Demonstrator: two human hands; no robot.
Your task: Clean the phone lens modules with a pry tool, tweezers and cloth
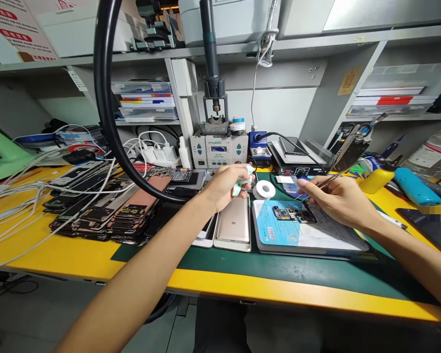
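Note:
My left hand (231,185) is closed around a crumpled white and green wad (238,187), perhaps tissue; its far side is hidden by the fingers. Below that hand lies a gold phone (234,223), back side up. My right hand (332,198) pinches thin metal tweezers (333,178), their tips pointing left and down. Just beneath the tips, a small phone circuit board (291,214) with camera modules rests on a blue and white book (270,233). Between the two hands, a white roll (264,189) lies on the mat.
Stacks of dismantled phones (132,215) and white cables (59,189) crowd the left. A black hose (108,113) arches down in front of my left arm. Behind stand a grey soldering station (220,151) and a black device (297,157). Yellow (377,181) and blue (416,186) objects lie right.

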